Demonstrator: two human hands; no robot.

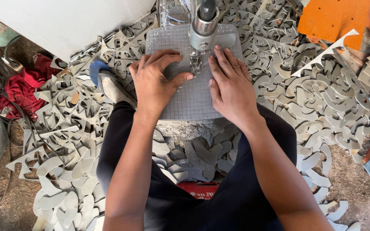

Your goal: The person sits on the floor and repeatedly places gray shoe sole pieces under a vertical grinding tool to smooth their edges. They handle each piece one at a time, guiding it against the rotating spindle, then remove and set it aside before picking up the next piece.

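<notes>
Both hands, left hand (156, 81) and right hand (230, 83), press flat, unclenched, on the grey gridded tabletop (191, 100). A red crate (200, 189) sits near; grey offcuts (322, 98) surround everything.

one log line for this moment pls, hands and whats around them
left hand flat on grey sheet | right hand flat on it | both beside saw blade | grey offcuts piled around

Your grey board (193, 96) lies flat on the machine's little table, right under the metal head (203, 25); it's a squarish sheet with rounded corners, marked all over with a fine grid; the near edge sticks out toward your lap; the blade (195, 63) meets it near the far middle; pale dust sits around that spot; your palms cover part of each side.
</notes>
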